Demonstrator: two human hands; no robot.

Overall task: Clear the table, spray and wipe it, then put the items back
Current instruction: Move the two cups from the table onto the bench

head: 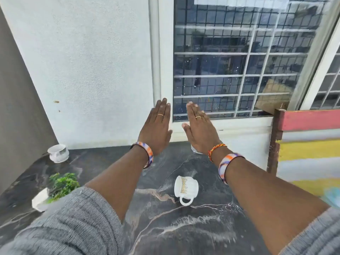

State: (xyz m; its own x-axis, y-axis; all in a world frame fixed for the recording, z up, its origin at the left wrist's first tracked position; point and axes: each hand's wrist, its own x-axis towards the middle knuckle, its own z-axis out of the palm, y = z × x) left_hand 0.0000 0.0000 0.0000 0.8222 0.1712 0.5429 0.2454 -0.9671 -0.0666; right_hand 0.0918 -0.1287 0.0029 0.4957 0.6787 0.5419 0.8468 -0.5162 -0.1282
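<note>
Grey knitted sleeves, pushed up the forearms, fill the lower corners, and both arms reach forward over a dark marble table (pixel 184 227) veined with white. Between the forearms a white cup (pixel 186 189) with a gold pattern stands on the table, its handle turned toward the camera. To the left, partly cut off by the left sleeve, a small green plant (pixel 62 183) sits in a white pot. Farther back in the left corner of the table, near the wall, stands a white ceramic jar (pixel 58 153).

Each wrist carries an orange, white and purple bangle, and the right wrist also has a red and yellow thread. The left hand (pixel 156 129) and the right hand (pixel 199 130) are raised above the far edge of the table — flat, fingers straight and held together, palms away from the camera, holding nothing. They are side by side with a narrow gap between them, not touching. Each has a thin gold ring.

Behind them rise a white wall and a window (pixel 239 57) with a white grille — at the right, a painted board (pixel 309 153) with pink and yellow bands leans beside the table.
</note>
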